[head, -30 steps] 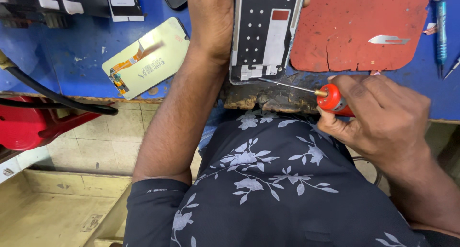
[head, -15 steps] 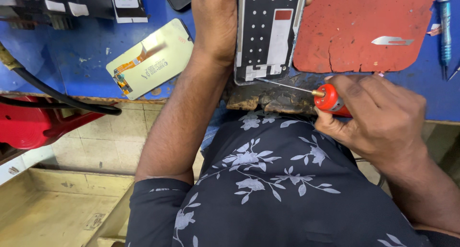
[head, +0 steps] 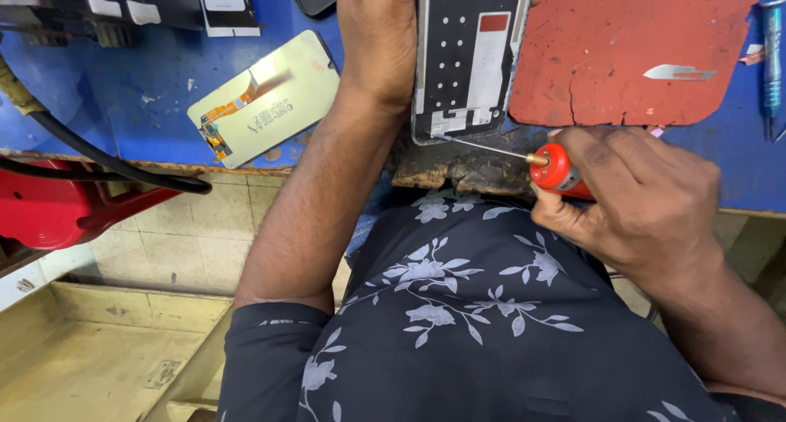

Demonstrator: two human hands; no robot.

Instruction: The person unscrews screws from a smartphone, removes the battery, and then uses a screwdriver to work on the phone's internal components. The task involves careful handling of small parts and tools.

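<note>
Two hands work a phone frame (head: 468,58) at the desk's (head: 131,94) near edge.
Left hand (head: 381,37) presses the frame, fingers cut off; right hand (head: 647,197) pinches a red needle-tipped tool (head: 550,166).

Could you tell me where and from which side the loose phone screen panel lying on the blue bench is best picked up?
Probably by its two long edges near the middle, coming from above. The screen panel lies flat and slanted on the blue bench, apart from the left hand holding the phone frame. Its orange flex cable sits at the lower left end, so keep fingers off that end.

Phone frame (head: 468,58) top cut off
</note>
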